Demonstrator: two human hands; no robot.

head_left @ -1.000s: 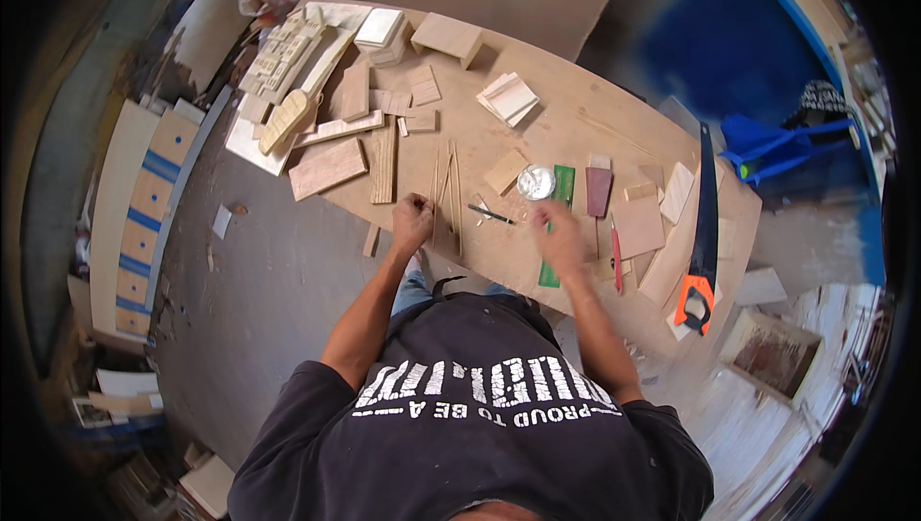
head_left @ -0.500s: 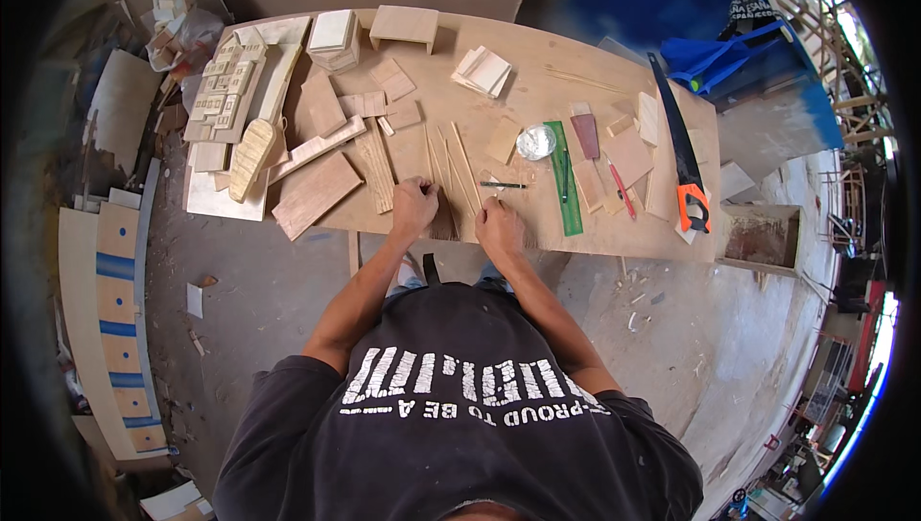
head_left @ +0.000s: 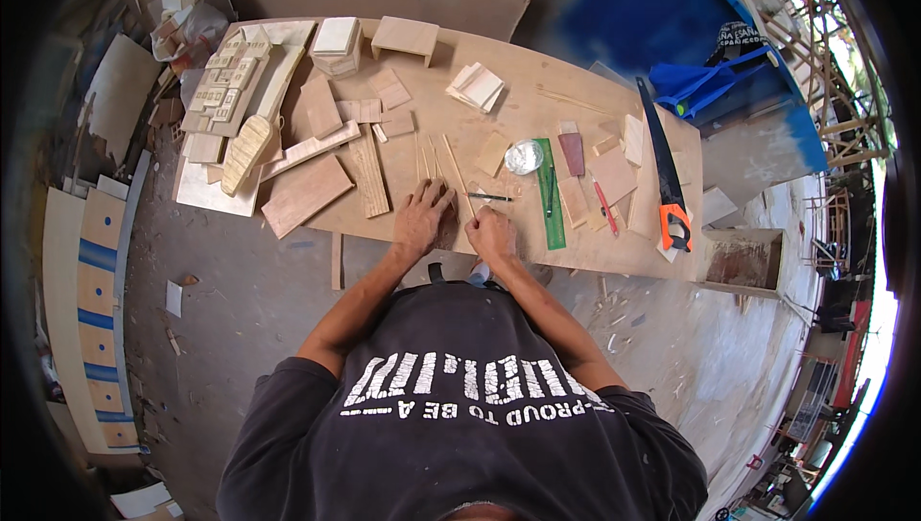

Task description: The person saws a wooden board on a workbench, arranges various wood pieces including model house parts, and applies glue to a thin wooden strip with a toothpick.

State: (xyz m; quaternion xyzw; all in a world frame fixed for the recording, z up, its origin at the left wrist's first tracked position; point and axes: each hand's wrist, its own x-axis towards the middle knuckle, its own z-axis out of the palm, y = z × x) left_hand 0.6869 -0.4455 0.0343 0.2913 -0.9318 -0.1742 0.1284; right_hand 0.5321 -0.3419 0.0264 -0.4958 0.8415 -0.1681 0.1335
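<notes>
At the front edge of the wooden workbench, my left hand point(head_left: 422, 218) lies flat with its fingers stretched out. Its fingertips rest at the near ends of several thin wooden strips point(head_left: 428, 158). Just to its right, my right hand point(head_left: 491, 235) is closed, with the near end of a longer thin wooden strip point(head_left: 455, 164) running into its fingers. The exact grip is hidden. Beyond the right hand lies a dark, slim pen-like tool point(head_left: 490, 197). A green ruler point(head_left: 550, 197) and a round container with a whitish top point(head_left: 523, 156) are farther right.
A handsaw with an orange handle point(head_left: 675, 226) lies at the right end of the workbench point(head_left: 566, 89), near a red pen point(head_left: 605, 208). Wood offcuts point(head_left: 307, 197) and a carved model of buildings point(head_left: 226, 85) occupy the left. A blue panel point(head_left: 614, 12) stands behind.
My left hand has gone from curled to flat with spread fingers. My right hand stays closed by the strip. The whole view has shifted slightly.
</notes>
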